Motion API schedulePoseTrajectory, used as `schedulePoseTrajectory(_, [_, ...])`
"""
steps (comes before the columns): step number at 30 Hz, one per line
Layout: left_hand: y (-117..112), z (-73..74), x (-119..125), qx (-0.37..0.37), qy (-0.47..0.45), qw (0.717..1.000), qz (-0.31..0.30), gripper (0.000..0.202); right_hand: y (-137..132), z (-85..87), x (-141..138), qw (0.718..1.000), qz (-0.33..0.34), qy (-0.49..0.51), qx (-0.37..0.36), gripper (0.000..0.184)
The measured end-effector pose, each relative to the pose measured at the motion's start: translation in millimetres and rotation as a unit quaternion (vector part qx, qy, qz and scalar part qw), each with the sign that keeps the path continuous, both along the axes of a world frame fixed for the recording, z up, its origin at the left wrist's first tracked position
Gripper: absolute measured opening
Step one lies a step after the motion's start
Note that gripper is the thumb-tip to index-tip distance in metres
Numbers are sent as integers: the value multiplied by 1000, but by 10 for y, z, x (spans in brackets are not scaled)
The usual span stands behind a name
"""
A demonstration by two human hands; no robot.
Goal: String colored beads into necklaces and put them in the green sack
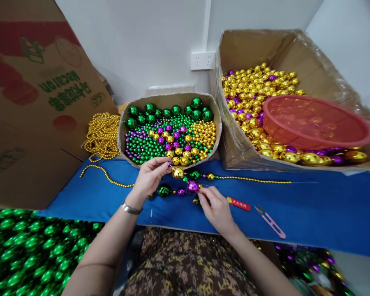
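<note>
Blue desk [302,213], w/ green balls [27,246] heaped below its near edge on the L. Snips [270,222] by that edge, R side. R hand [217,209]: thumb & fingertips closed on the strand [178,172] at its lg. purple ball [193,187]; can't tell if on the ball or the thin line there. Red packet [239,204] just beside that hand. L hand [151,174]: thumb & finger pinched on a sm. purple bead [169,163]. Strand is mid-desk, btwn the hands. Prob. v. light; balls look hard & slick, so apt to roll, maybe dent if squeezed. Line prob. limp: best pinch a sm. bead, or the line close to a ball, not a lg. ball's sides. Beyond: bead box [166,97], then big box [237,150] to its R w/ tub [277,129] on gold balls [253,90]. Pale wall [160,41] behind.
</note>
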State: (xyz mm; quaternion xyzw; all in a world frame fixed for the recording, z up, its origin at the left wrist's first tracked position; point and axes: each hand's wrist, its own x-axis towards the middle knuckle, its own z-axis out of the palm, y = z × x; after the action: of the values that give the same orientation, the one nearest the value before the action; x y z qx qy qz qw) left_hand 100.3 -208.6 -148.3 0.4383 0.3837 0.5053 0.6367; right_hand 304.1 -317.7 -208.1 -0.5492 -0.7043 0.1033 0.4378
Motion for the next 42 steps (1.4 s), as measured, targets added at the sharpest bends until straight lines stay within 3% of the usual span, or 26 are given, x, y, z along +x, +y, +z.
schedulePoseTrajectory(7, [-132, 48, -35, 134, 140, 981, -9, 23, -136, -50, 55, 999, -13, -26, -18, 17])
schedulePoseTrajectory(13, [-392, -82, 65, 100, 159, 978, -92, 24, -426, -256, 74, 982, -24, 96, -164, 11])
schedulePoseTrajectory(18, [-554, -228, 103, 66, 163, 977, -117, 22, -560, -492, -46, 967, -27, 157, -200, 18])
schedulePoseTrajectory(22, [-625, -240, 119, 86, 180, 974, -111, 22, -551, -618, -129, 979, -32, 123, -160, 27])
schedulePoseTrajectory(25, [-669, -259, 160, 114, 193, 966, -125, 19, -519, -647, -96, 990, -24, 11, -136, 38])
schedulePoseTrajectory(28, [-690, -226, 221, 177, 217, 950, -135, 15, -485, -559, 32, 986, -1, -81, -149, 48])
schedulePoseTrajectory(30, [-683, -121, 269, 217, 234, 938, -138, 13, -451, -402, 140, 987, -8, -74, -139, 43])
schedulePoseTrajectory(35, [-589, 365, 468, 267, 216, 927, -151, 13, -301, 164, 261, 998, 5, 46, -47, 29])
schedulePoseTrajectory(37, [-532, 543, 577, 294, 202, 923, -142, 12, -242, 303, 237, 997, 31, 59, -37, 28])
schedulePoseTrajectory(40, [-450, 685, 709, 299, 183, 929, -118, 13, -206, 327, 203, 993, 51, 79, -69, 23])
schedulePoseTrajectory(42, [-415, 672, 753, 272, 160, 942, -111, 15, -218, 276, 219, 989, 47, 92, -107, 23])
